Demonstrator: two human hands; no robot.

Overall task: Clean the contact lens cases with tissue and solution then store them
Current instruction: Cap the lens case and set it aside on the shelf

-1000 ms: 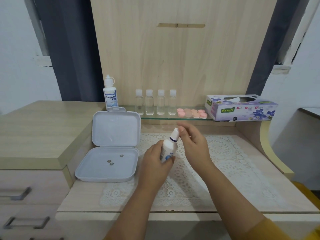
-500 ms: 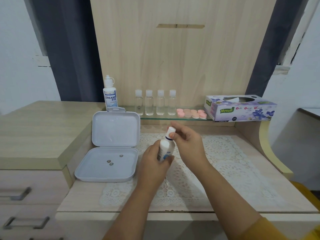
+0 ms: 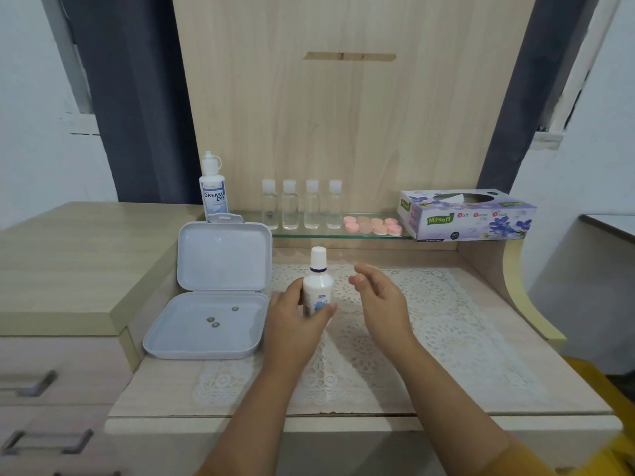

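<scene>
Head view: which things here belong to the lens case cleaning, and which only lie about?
For the job: solution bottle in the left hand, pink lens cases, tissue box, open white box.

Lying about: four clear bottles, Dream Eye bottle, lace mat.

The bottle [image 3: 213, 190] at ten o'clock on the glass shelf [image 3: 309, 234] reads "DREAM EYE". The tissue box [image 3: 467, 216] at two o'clock reads "Mysoft" and "Soft Facial Tissue".

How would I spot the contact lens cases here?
Find the glass shelf against the wooden back panel. Between four clear bottles and the tissue box sits a cluster of contact lens cases: the only small, flat, pink round things there.
</scene>
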